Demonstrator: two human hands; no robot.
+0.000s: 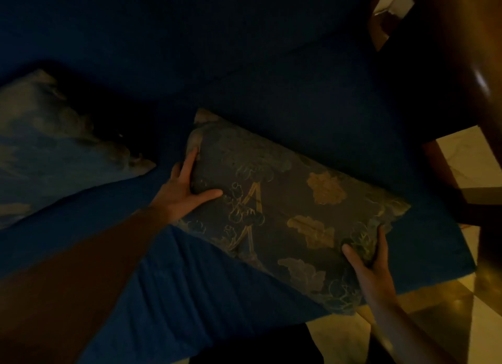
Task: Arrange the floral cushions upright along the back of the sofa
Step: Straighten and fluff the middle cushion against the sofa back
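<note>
fingers (pixel 190 162) of the left hand (pixel 182 192) and right hand (pixel 372 266) pinched the floral cushion (pixel 293 208) at nine and four o'clock; soft filling might have let it slump off the sofa (pixel 244 64) back.

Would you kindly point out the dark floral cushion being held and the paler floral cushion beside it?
Dark floral fabric cushion (pixel 288 208): head view, middle of its face.
Paler floral fabric cushion (pixel 51 146): head view, middle of its face.
</note>
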